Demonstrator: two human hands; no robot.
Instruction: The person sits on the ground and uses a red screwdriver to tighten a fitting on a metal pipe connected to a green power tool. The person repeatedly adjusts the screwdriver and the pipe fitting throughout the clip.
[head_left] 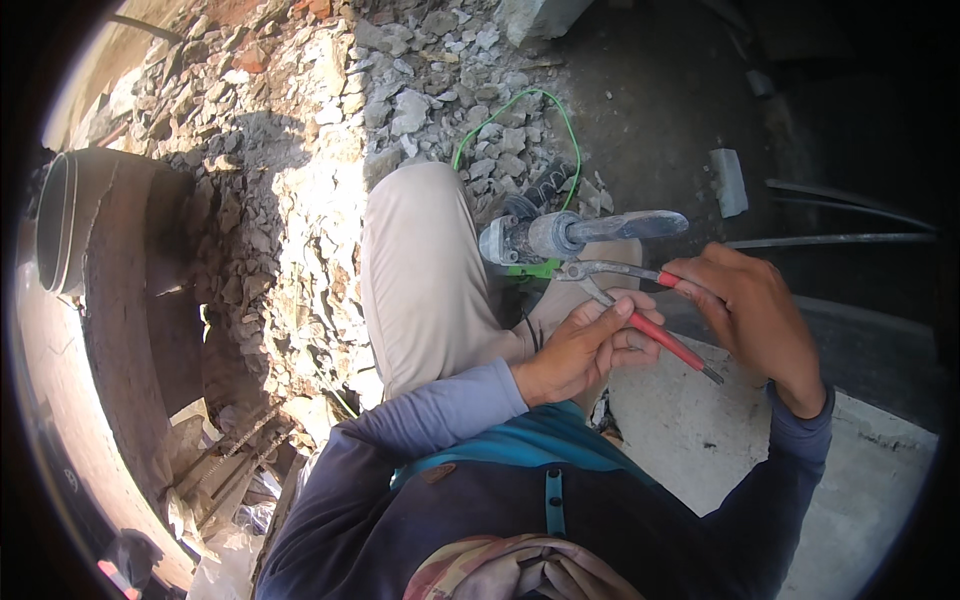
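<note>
A pair of pliers (pixel 672 342) with red handles is spread wide between my two hands. My left hand (pixel 588 348) is closed on the lower handle, thumb on top, and that handle's bare end sticks out past my fingers. My right hand (pixel 742 305) grips the upper handle from the right. The plier jaws lie beside a dusty power tool with a grey metal nose (pixel 552 238) and a green body part (pixel 538 269). From the nose a flat, blade-like metal bit (pixel 635 225) points right. I cannot tell whether the jaws touch the tool.
Broken rubble (pixel 420 110) spreads ahead and to the left. A thin green cord (pixel 540 92) loops over it. My bent knee (pixel 422 270) is left of the tool. A concrete slab (pixel 690 420) lies at lower right, and a pale block (pixel 729 183) farther off.
</note>
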